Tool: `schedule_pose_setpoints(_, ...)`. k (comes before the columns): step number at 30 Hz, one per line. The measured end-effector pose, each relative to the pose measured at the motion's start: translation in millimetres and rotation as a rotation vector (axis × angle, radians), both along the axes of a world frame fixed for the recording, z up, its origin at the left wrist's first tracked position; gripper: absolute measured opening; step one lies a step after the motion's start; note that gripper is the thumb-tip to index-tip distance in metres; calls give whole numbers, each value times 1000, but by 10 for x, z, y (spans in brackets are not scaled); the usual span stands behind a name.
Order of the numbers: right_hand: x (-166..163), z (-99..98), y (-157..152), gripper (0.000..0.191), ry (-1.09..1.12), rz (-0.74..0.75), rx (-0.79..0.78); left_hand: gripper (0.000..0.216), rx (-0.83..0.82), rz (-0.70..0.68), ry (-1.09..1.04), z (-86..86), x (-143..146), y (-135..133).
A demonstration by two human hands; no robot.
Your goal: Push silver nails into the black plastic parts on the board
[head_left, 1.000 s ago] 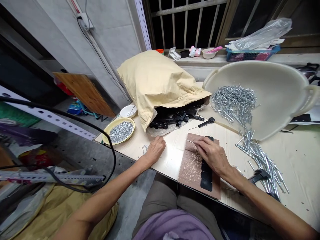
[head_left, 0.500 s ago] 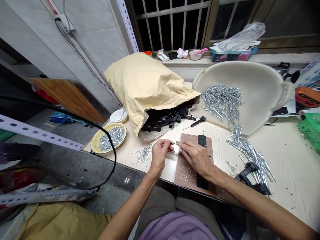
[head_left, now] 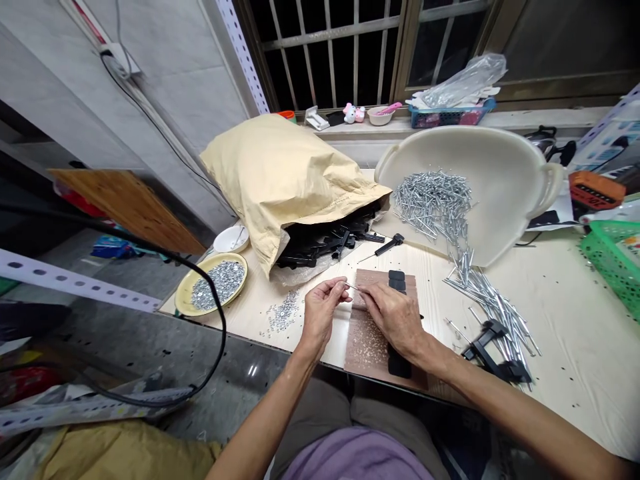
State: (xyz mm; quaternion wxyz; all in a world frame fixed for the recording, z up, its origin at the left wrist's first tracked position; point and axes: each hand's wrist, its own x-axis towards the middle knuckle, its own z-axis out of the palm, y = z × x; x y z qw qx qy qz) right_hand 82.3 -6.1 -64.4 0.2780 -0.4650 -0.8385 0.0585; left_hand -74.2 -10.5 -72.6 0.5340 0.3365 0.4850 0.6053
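Note:
A thin metal screw (head_left: 353, 287) spans the gap between my two hands over the front of the table. My left hand (head_left: 323, 310) is closed in a pinch at its left end; whether a nut sits between those fingertips is too small to tell. My right hand (head_left: 395, 317) is closed around the other end, its fingers covering most of the shaft. Beneath the right hand lies a brown board (head_left: 370, 340) with black pads and pale crumbs on it. Small loose nuts (head_left: 284, 312) are scattered left of my left hand.
A yellow dish (head_left: 186, 293) holds more nuts. Black plastic parts (head_left: 320, 247) spill from a large tan sack (head_left: 285, 173). Long screws pour from a white basin (head_left: 505, 193) onto the table, near a black clamp-like part (head_left: 493, 353). A green basket (head_left: 613, 260) stands right.
My hands have drawn slightly apart, and more of the screw shows between them. The whole view has shifted a little.

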Motion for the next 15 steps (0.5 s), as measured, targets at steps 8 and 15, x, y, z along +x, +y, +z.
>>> schedule_pose_setpoints(8,88,72,-42,28,-128,-119,91,25,8,-57,138,21,65,-14)
schedule_pose_setpoints(15,131,91,-54,32,-160,-139,81,29,-51,-156,-3,27,90,34)
